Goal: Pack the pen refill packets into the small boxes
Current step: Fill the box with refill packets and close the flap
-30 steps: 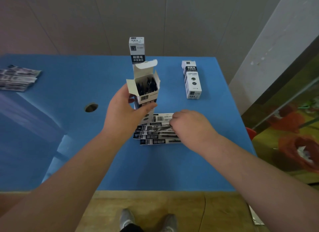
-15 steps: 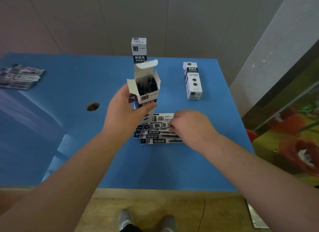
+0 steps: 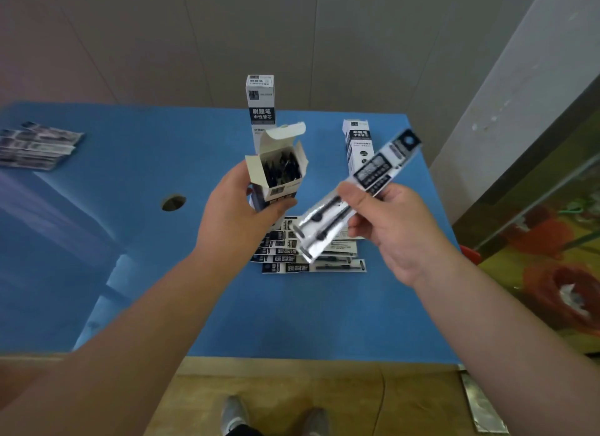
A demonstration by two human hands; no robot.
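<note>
A blue tabletop (image 3: pixel 97 240) with a round hole (image 3: pixel 173 202) in it is set against a wall (image 3: pixel 162 39) of pale panels divided by thin vertical seams. A white pillar (image 3: pixel 519 94) is seen at the right. Below the near edge, a wooden floor (image 3: pixel 357 400) is shown. Flat, even light is cast throughout.

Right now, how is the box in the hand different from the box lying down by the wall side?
The held box is gripped by the left hand, upright, with flaps open and dark refills showing inside. The lying box rests flat on the blue table, untouched, and looks closed. Both are white with black labels.
</note>
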